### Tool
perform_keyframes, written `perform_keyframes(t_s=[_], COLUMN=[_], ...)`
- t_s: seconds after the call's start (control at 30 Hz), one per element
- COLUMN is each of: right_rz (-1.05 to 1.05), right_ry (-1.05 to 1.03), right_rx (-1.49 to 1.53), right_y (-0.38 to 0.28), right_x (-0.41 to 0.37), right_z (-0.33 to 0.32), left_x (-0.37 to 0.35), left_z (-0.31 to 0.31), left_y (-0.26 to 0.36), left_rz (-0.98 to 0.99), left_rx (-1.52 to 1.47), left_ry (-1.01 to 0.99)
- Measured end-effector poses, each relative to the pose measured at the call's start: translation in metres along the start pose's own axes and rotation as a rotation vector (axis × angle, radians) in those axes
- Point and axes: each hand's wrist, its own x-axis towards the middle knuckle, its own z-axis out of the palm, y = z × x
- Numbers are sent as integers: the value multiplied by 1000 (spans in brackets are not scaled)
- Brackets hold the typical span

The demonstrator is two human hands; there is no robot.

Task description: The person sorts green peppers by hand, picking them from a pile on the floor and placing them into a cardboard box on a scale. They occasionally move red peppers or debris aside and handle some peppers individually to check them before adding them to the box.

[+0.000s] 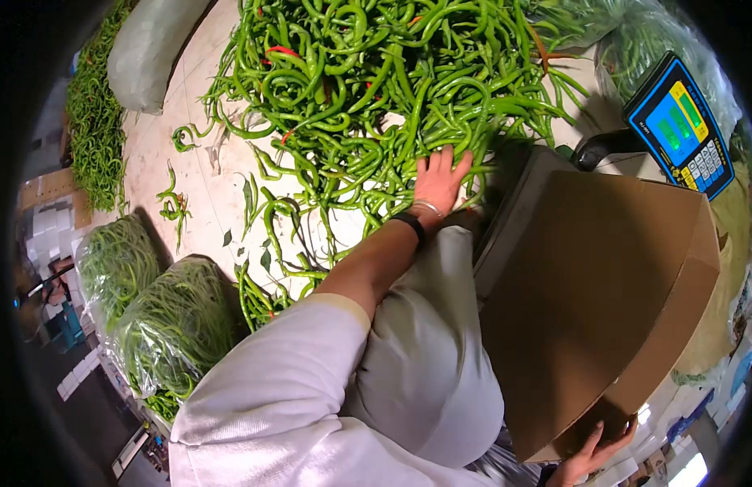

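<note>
Our left hand (441, 183) spread on the peppers (352, 81), right hand (591, 454) splayed against the box (603, 308), we should rake gently, box held steady.

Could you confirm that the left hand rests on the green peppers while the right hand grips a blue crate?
Not quite: the head view shows the right hand gripping a brown cardboard box; the left hand does rest on the green peppers.
</note>
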Motion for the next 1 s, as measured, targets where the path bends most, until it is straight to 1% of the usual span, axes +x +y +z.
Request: perform_keyframes(t_s=[0.03, 0.13, 0.2, 0.27, 0.3, 0.33, 0.4, 0.43, 0.47, 0.53, 0.57, 0.6, 0.67, 0.7, 0.73, 0.8, 0.83, 0.87, 0.93, 0.97, 1.0], right_rz=[1, 24, 69, 39, 2, 2, -8, -2, 8, 23, 15, 6, -18, -43, -37, -71, -58, -54, -156, -163, -169], right_ry=[10, 17, 12, 18, 16, 24, 19, 28, 28, 21, 27, 39, 44, 42, 51, 40, 82, 92, 64, 79, 81], right_rx=[-2, 36, 51, 59, 63, 65, 98, 100, 100, 90, 86, 89, 52, 9, 24, -16, 0, 23, -57, -38, -36], right_y=[-1, -9, -16, -12, -10, -8, -5, -5, -6, -5, -4, -3, 1, 3, 6, 5, 0, 0, 6, 0, 2], right_x=[0, 0, -1, -1, -1, 0, 1, 1, 1, 0, 0, 2, 2, 2, 2, 3, 1, 1, 2, 0, -2], right_z=[1, 3, 4, 4, 3, 2, 1, 2, 2, 1, 0, 1, -2, -3, -5, -7, -6, -7, -11, -11, -12], left_x=[0, 7, 10, 12, 12, 7, -7, -12, -11, -9, -5, 0, 11, 15, 19, 28, 30, 32, 34, 30, 26], left_z=[4, -5, -7, -9, -13, -17, -14, -9, -9, -10, -17, -28, -53, -60, -72, -94, -101, -120, -182, -199, -241], left_y=[-3, -8, -8, -6, -9, -11, -14, -16, -13, -9, -7, -5, -9, -19, -28, -52, -65, -74, -89, -101, -98], left_rz=[0, 70, 71, 50, 62, 85, 78, 108, 115, 51, 12, 15, -214, -187, -202, -170, -121, -331, -450, -498, -453], left_rx=[-7, 91, 64, 93, 33, 51, 76, 100, 96, 91, 10, 12, -415, -486, -595, -824, -918, -1270, -1446, -1516, -1667], left_ry=[-58, -27, -27, -138, -202, -190, -88, -43, -46, -106, -98, -93, -331, -322, -382, -440, -389, -525, -655, -608, -632])
